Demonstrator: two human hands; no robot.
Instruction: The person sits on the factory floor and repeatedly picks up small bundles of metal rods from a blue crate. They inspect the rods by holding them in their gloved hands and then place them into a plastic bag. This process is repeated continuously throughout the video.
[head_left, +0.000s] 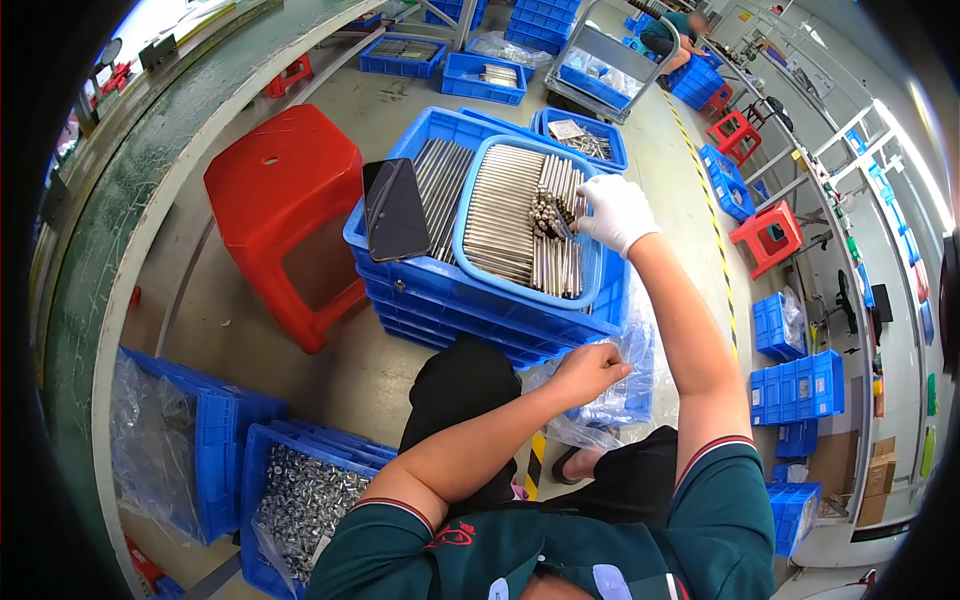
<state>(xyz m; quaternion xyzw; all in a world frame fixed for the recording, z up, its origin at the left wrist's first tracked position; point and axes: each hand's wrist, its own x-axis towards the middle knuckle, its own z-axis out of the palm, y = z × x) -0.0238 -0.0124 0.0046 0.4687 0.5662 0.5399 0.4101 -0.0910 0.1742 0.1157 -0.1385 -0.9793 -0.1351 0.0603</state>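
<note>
My right hand (617,212), in a white glove, reaches to the right side of a light blue tray (463,232). Its fingers are closed around the edge of a bundle of short metal rods (550,214), whose ends face up. Under and beside the bundle, more silvery rods (503,200) lie in neat rows. My bare left hand (592,372) hovers in front of the crates with curled fingers, thumb and fingertips together; whatever is between them is too small to make out. Left of the tray, a black phone (396,210) rests over dark rods (445,185).
Stacked blue crates (470,315) support the tray, and clear plastic bags (625,385) lie beside them. A red stool (285,180) stands left. A crate of small metal parts (305,500) sits lower left. Farther off are a cart (600,75) and a seated person (672,45).
</note>
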